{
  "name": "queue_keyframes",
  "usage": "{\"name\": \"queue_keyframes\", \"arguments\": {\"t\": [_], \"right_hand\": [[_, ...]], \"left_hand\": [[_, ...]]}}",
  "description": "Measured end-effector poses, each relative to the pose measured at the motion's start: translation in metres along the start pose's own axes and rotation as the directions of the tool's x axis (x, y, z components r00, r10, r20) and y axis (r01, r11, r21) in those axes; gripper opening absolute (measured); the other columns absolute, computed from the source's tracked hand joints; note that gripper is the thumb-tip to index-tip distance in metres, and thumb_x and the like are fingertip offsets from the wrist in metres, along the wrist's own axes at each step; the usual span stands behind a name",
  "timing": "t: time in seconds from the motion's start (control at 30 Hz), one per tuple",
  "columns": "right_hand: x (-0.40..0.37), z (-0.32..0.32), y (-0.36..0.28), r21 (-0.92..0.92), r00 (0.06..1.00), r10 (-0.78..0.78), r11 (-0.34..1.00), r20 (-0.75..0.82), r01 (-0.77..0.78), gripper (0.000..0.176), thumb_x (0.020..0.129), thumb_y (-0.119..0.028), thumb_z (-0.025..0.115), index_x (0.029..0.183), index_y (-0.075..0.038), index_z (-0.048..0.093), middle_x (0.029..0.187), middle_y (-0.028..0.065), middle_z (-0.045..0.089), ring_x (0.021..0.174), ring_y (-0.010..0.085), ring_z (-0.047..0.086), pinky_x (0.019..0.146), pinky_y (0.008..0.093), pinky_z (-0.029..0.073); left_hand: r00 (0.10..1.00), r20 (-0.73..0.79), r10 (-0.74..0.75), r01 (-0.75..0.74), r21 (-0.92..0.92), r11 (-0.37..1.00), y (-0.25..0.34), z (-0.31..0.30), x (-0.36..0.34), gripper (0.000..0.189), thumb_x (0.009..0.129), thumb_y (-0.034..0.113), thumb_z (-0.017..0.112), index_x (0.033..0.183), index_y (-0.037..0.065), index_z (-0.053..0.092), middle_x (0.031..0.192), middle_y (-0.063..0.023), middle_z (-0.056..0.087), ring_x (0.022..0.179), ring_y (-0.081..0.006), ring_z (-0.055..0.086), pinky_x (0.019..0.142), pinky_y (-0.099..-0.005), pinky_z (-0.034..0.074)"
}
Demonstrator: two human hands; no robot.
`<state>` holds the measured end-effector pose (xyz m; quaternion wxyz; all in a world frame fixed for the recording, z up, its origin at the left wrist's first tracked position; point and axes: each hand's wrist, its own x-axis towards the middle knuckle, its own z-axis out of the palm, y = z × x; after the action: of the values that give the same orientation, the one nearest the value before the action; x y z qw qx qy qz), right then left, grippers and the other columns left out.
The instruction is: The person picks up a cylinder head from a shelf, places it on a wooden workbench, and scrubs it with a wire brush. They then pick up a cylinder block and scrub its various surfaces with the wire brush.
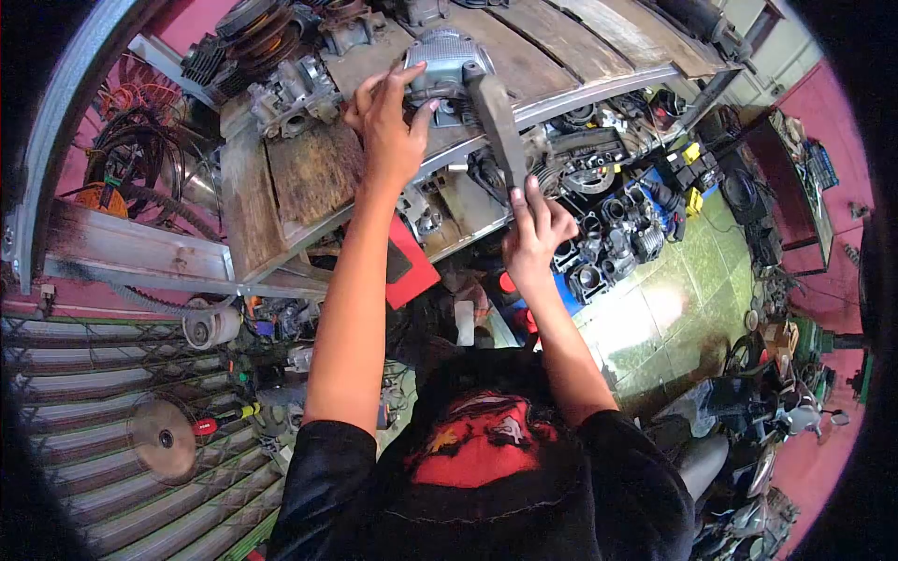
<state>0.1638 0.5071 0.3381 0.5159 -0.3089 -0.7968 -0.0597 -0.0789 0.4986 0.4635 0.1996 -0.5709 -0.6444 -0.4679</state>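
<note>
Left hand (383,126) spread, fingers clamped on grey engine cover (447,54), wooden worktop (309,173), twelve o'clock. Right hand (535,232) fisted round grey bar (496,122), top end against cover. Engine cylinders (608,245) heaped below, two o'clock, container unclear.

My worn wooden workbench (309,178) has a metal strip along its near edge. Past its right corner, green floor tiles (673,313) catch the daylight. Pink walls (847,140) stand around me, with a ribbed shutter (65,439) on my left and a dark cabinet (776,187) far right.

Bright daylight (fisheye-warped, dark corners)
</note>
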Motion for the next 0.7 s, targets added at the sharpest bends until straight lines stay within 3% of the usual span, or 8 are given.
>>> {"name": "queue_keyframes", "arguments": {"t": [0.23,0.47,0.57,0.7], "right_hand": [[0.075,-0.008,-0.018,-0.038,0.998,0.036,0.999,0.046,-0.034,0.078,0.068,-0.002,0.066,0.144,-0.021,0.068,0.157,-0.0010,0.060,0.113,0.0240,0.055,0.103,0.0459,0.030],[0.022,0.027,-0.009,0.038,0.998,0.021,0.999,-0.051,-0.019,0.068,0.076,-0.005,0.065,0.143,-0.016,0.069,0.157,0.0071,0.060,0.113,0.0257,0.058,0.103,0.0470,0.031],[0.015,0.003,-0.004,0.040,0.999,0.043,0.998,-0.006,-0.043,0.073,0.070,0.001,0.066,0.140,-0.015,0.071,0.153,0.0064,0.063,0.112,0.0252,0.059,0.100,0.0464,0.031],[0.069,-0.020,-0.020,-0.030,0.998,0.049,0.998,0.027,-0.048,0.076,0.067,0.002,0.065,0.139,-0.020,0.072,0.150,-0.0008,0.065,0.113,0.0241,0.058,0.101,0.0452,0.031]], "left_hand": [[1.000,0.013,-0.022,0.022,-0.010,1.000,0.000,0.000,0.000,0.054,0.088,0.022,0.084,0.139,0.022,0.065,0.142,-0.0061,0.069,0.134,-0.0311,0.051,0.113,-0.0517,0.028],[0.999,0.031,-0.034,0.033,0.027,0.999,0.001,-0.002,-0.001,0.056,0.090,0.024,0.083,0.142,0.023,0.065,0.138,-0.0048,0.067,0.135,-0.0295,0.050,0.115,-0.0492,0.029],[0.999,0.028,-0.019,0.019,-0.002,1.000,0.001,-0.001,-0.001,0.056,0.090,0.023,0.084,0.143,0.022,0.065,0.137,-0.0051,0.067,0.135,-0.0295,0.050,0.115,-0.0491,0.029],[1.000,-0.006,0.011,-0.011,-0.004,1.000,0.001,-0.001,0.001,0.057,0.086,0.020,0.085,0.139,0.021,0.065,0.135,-0.0061,0.071,0.132,-0.0319,0.051,0.112,-0.0507,0.031]]}}
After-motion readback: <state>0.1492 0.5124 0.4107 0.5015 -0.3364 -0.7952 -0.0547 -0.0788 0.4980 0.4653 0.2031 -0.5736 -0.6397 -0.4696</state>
